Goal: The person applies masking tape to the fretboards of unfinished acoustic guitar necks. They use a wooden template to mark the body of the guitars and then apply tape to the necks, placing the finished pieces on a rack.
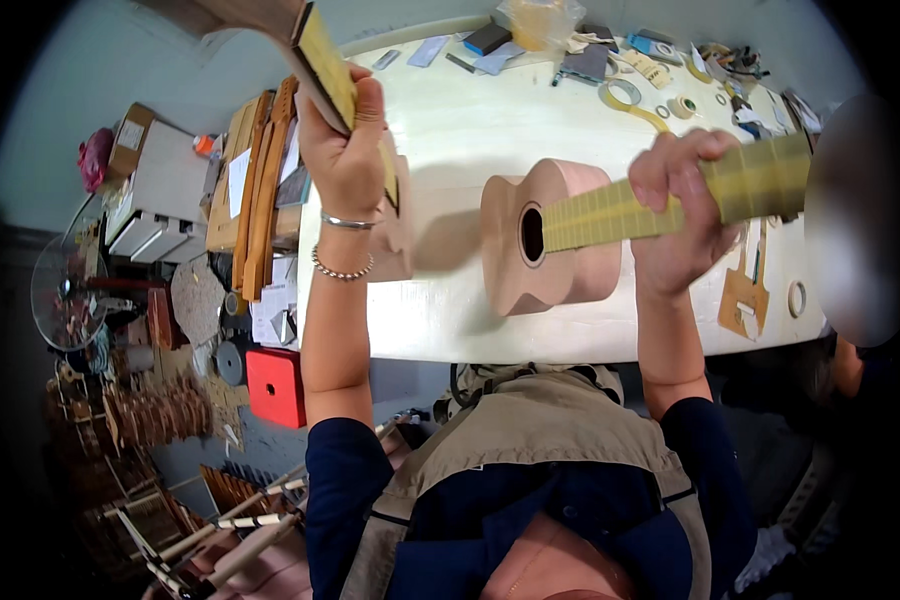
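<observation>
Right guitar: bare pale wood, round soundhole toward picture left, neck pointing right; above bench, cannot tell if body touches it.
Right grip: clamped on that neck, fingers curled over the front, well up from the soundhole.
Left guitar: body half hidden behind left wrist, neck up toward top left; contact with bench unclear.
Left grip: clamped on its neck, thumb over the yellowish front; metal bangle and beaded bracelet on wrist.
Guitar spacing: bodies apart, bench between.
Far bench: dark block, clear bag, tape roll, mixed small tools.
Right bench: flat tan template, pale ring just beside.
Left side: long wood pieces, red box, fan.
Wearer: tan apron, navy sleeves.
Right edge: blurred grey shape, cannot identify.
</observation>
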`<state>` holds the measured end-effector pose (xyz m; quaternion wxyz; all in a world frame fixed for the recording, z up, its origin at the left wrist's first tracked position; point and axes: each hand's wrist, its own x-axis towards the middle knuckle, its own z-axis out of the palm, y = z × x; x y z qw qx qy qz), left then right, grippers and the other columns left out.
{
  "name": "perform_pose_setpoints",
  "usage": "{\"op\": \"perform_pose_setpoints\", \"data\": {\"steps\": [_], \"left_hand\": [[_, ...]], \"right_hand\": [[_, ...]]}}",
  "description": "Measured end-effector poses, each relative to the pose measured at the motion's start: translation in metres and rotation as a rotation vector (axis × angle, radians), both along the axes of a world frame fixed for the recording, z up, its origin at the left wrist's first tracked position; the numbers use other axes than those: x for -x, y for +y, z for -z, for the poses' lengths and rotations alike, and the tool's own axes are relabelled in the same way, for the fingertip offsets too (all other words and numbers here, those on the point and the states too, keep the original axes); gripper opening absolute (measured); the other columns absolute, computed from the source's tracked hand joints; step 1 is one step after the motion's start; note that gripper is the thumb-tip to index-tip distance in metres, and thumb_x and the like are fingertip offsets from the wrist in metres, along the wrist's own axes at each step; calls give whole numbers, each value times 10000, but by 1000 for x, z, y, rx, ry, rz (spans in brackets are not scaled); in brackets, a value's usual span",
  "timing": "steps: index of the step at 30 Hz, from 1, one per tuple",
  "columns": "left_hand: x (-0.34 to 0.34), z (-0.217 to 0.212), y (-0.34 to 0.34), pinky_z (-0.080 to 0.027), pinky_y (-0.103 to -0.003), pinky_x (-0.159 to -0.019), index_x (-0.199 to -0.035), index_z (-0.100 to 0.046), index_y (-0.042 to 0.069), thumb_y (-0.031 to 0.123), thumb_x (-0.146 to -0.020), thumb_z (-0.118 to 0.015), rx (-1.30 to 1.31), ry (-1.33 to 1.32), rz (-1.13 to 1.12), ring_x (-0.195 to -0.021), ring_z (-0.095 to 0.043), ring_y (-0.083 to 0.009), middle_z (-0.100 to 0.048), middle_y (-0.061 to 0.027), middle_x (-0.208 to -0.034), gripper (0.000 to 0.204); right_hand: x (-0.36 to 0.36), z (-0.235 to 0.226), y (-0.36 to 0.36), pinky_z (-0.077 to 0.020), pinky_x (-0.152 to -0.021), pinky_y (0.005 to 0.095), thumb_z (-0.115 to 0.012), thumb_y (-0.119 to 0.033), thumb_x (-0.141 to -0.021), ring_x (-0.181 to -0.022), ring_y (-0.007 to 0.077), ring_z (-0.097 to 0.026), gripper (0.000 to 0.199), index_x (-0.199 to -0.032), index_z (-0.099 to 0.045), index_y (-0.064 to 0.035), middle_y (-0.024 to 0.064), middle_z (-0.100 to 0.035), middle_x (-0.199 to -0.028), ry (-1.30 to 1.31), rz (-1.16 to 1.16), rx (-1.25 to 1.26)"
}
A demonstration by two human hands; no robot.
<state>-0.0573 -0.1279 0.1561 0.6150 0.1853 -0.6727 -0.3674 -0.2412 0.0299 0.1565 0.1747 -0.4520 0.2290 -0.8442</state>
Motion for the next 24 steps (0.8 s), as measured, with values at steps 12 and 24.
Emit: {"op": "perform_pose_setpoints", "data": {"steps": [12, 24], "left_hand": [[34, 3, 62, -421, -187, -669, -1111, -511, 65, 103, -890, -587, -182, 126, -24, -736, -495, -59, -521, -5, -872, 237], [-55, 7, 143, 7, -576, -1071, -1035, -450, 22, 601, -890, -378, -7, -449, -430, -1010, -518, -332, -472, -122, -916, 602]], "right_hand": [[-40, -2, -78, -430, -723, 237, -639, -141, -853, -823, 101, -511, 328, -1109, -465, -33, 34, -535, -1004, 324, -289, -214], [-94, 58, -66, -431, -858, 264, -697, -149, -825, -995, 139, -537, 512, -1233, -433, 12, 88, -540, -1138, 666, -988, -289]]}}
